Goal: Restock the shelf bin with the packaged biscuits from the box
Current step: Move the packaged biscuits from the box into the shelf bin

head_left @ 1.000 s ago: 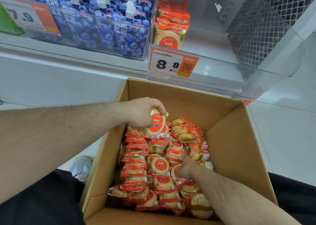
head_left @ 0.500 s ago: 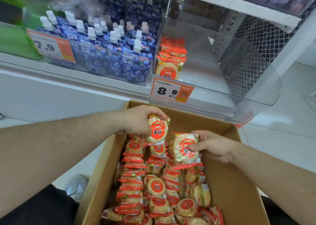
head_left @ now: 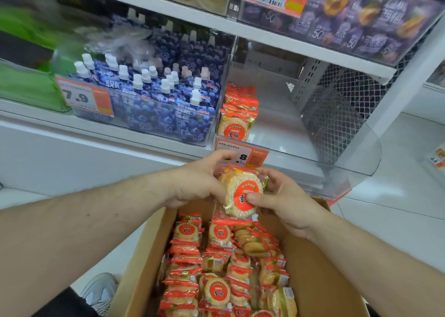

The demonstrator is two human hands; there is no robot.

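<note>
Both hands grip one stack of biscuit packs [head_left: 240,192] above the far end of the box [head_left: 320,275]: the left hand [head_left: 195,182] clasps its left side, and the right hand [head_left: 284,198] has its thumb pressed on the red label. More packs fill the box. A few stand at the left of the bin [head_left: 356,162].

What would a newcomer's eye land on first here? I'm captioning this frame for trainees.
Probably the biscuit pack with its red round label, held by both the left hand and right hand above the cardboard box full of similar packs. Behind it, the clear shelf bin holds one short row of packs at its left side.
</note>
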